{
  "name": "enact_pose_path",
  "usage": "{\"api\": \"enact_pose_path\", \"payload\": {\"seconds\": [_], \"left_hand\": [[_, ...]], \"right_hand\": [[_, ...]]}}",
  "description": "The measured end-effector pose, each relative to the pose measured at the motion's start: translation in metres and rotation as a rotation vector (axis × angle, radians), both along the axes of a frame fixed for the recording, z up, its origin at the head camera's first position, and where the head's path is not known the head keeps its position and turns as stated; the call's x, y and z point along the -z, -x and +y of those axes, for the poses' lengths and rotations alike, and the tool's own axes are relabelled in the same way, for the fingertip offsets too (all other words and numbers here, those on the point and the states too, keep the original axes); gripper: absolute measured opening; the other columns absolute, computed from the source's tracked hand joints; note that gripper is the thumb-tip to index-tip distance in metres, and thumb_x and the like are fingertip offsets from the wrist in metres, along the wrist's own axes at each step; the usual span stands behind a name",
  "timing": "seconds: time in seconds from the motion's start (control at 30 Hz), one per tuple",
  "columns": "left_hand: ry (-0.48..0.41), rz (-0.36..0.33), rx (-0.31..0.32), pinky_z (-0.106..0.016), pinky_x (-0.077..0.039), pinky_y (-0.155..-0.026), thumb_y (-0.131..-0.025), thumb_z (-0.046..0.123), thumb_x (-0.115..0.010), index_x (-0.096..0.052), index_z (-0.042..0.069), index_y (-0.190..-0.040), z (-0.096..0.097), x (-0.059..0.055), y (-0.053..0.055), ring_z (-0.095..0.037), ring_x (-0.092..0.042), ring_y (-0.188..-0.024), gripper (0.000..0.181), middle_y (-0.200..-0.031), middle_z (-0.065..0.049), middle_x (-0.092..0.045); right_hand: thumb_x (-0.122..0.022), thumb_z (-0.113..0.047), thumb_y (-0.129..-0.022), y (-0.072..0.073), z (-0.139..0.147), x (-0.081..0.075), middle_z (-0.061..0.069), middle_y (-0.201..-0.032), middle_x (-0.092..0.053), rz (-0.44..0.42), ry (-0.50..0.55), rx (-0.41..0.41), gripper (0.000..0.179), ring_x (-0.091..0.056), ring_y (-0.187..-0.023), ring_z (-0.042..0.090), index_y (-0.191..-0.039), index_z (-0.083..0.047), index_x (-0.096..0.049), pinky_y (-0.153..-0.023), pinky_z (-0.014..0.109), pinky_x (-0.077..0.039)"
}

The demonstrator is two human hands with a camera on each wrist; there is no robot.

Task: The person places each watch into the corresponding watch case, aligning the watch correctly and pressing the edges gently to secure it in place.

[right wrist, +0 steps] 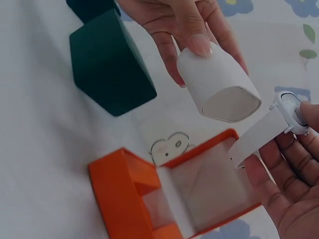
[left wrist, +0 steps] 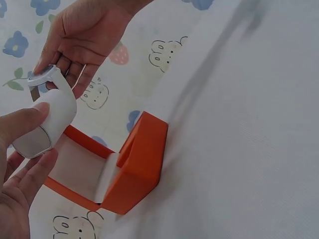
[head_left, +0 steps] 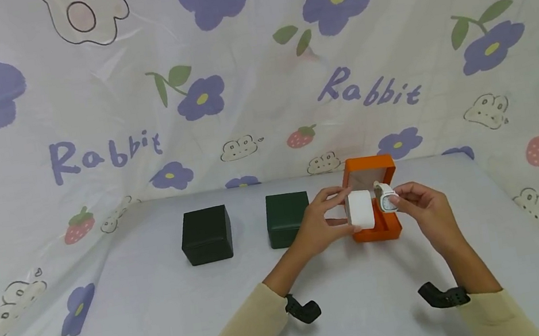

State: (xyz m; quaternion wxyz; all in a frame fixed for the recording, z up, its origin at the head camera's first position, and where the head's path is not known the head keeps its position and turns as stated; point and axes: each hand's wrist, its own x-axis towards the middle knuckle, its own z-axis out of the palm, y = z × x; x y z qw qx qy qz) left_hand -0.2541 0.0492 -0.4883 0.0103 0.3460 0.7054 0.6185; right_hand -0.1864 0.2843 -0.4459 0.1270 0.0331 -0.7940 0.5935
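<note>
My left hand pinches a white watch cushion by its ends, thumb on one side and fingers on the other. In my right hand is a white wristwatch, held at its case between thumb and fingers. Its strap hangs in a curve beside the cushion, off it in the right wrist view. Both are over an orange watch box, whose lid stands raised with a pale lining. Inside the box, an orange recess shows.
A dark green box stands closed just left of my left hand, partly behind it. Farther left is a closed black box. The white table meets a printed cloth backdrop behind the boxes.
</note>
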Motion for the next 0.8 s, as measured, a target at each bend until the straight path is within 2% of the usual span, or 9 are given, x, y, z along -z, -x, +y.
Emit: {"api": "enact_pose_path", "payload": {"seconds": [0.1, 0.3, 0.6, 0.8], "left_hand": [[-0.012, -0.005, 0.003, -0.026, -0.06, -0.083, -0.079, 0.004, -0.087, -0.053, 0.019, -0.149, -0.01, -0.002, -0.006, -0.014, -0.057, -0.123, 0.079, -0.149, -0.008, -0.045], [-0.022, 0.029, -0.009, -0.027, -0.061, -0.082, -0.079, 0.004, -0.087, -0.054, 0.019, -0.149, -0.024, -0.007, -0.013, -0.016, -0.058, -0.122, 0.079, -0.148, -0.003, -0.047], [-0.046, 0.042, -0.013, -0.034, -0.061, -0.085, -0.079, 0.004, -0.087, -0.055, 0.013, -0.148, -0.035, -0.01, -0.021, -0.02, -0.06, -0.123, 0.076, -0.147, -0.003, -0.047], [-0.082, 0.053, -0.03, -0.03, -0.06, -0.086, -0.079, 0.002, -0.086, -0.056, 0.011, -0.146, -0.041, -0.01, -0.025, -0.022, -0.055, -0.13, 0.075, -0.145, -0.003, -0.047]], "right_hand": [[-0.067, -0.023, -0.101, -0.002, -0.01, -0.002, -0.007, -0.1, -0.072, -0.002, 0.015, -0.027, 0.034, -0.066, -0.095, 0.008, -0.115, 0.007, -0.064, -0.089, 0.014, -0.054], [-0.066, -0.017, -0.1, -0.004, -0.028, -0.009, -0.002, -0.099, -0.07, 0.032, 0.022, -0.092, 0.029, -0.066, -0.093, 0.009, -0.115, 0.009, -0.065, -0.088, 0.016, -0.055], [-0.067, -0.015, -0.099, -0.003, -0.045, -0.013, 0.008, -0.101, -0.072, 0.06, -0.024, -0.14, 0.024, -0.067, -0.089, 0.011, -0.111, 0.006, -0.069, -0.085, 0.019, -0.057], [-0.067, -0.014, -0.1, -0.001, -0.052, -0.013, 0.009, -0.098, -0.072, 0.062, -0.004, -0.168, 0.024, -0.069, -0.085, 0.013, -0.111, 0.008, -0.068, -0.082, 0.023, -0.06]]}}
